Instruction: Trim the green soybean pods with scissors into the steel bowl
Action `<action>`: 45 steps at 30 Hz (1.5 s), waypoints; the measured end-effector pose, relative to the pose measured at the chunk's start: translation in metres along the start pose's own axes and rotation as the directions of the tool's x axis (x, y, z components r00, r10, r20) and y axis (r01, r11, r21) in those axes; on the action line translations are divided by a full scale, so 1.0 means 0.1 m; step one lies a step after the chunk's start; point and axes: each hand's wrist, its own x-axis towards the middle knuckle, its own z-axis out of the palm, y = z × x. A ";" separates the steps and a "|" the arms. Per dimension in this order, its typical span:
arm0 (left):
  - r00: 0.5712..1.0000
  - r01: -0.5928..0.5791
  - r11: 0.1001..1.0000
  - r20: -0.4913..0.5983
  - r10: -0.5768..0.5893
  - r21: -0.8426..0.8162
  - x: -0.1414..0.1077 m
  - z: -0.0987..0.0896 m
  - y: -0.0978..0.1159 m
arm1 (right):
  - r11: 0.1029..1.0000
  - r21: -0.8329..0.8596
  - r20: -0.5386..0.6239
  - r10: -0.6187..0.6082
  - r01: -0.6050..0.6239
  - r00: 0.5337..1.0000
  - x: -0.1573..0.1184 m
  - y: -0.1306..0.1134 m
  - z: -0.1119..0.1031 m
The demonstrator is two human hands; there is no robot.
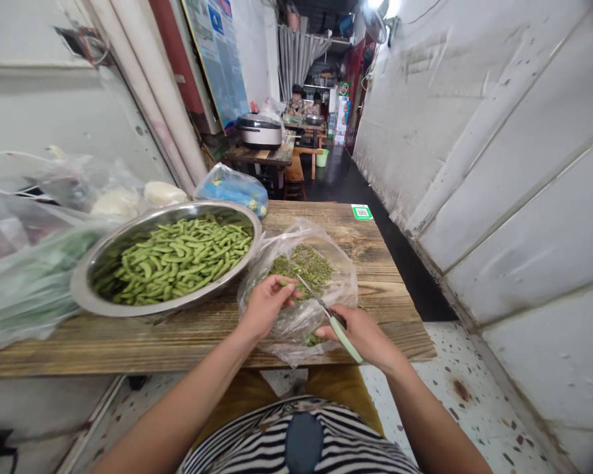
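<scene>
Between the fingertips of my left hand (267, 304) is a green soybean pod (284, 283), pinched over a clear plastic bag (343, 266). Small green trimmings (309, 263) lie in the bag. My right hand (360, 332) grips a pair of scissors (343, 339) with pale green handles, its blades pointing up and left toward the pod. A few more pods (313, 338) show beside my right fingers, partly covered by plastic. To the left of my hands, a large steel bowl (86, 289) holds a heap of green soybean pods (182, 257).
Plastic bags of greens (39, 276) crowd the left of the wooden table (395, 289). Behind the bowl sits a blue-and-clear bag (232, 187). A QR code card (362, 212) lies at the far right corner. A person (296, 102) sits at a distant table; a cooker (259, 130) stands nearer.
</scene>
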 end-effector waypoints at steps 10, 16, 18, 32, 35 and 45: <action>0.967 -0.173 0.918 0.241 0.089 0.356 -0.03 -0.07 -0.01 | 0.990 -0.142 -0.051 0.012 -0.020 0.999 0.00 -0.07 -0.01; 0.954 -0.190 0.905 0.291 0.078 0.382 -0.04 -0.08 0.02 | 0.993 -0.120 -0.041 -0.007 0.002 0.999 0.01 -0.06 -0.02; 0.955 -0.172 0.915 0.289 0.064 0.365 -0.04 -0.08 0.02 | 0.997 -0.079 -0.011 -0.011 0.011 1.000 0.01 -0.07 -0.02; 0.978 -0.189 0.829 0.174 0.112 0.527 -0.19 -0.22 0.15 | 0.998 0.024 -0.070 -0.052 0.054 0.996 0.03 0.06 0.08; 0.897 -0.250 0.621 -0.063 0.437 0.742 -0.21 -0.60 0.44 | 0.996 0.092 -0.204 -0.005 0.024 0.979 -0.03 0.16 -0.01; 0.837 -0.033 -0.042 0.050 0.545 0.999 -0.27 -0.78 0.65 | 0.866 -0.197 -0.405 0.355 -0.460 0.842 0.06 0.84 -0.58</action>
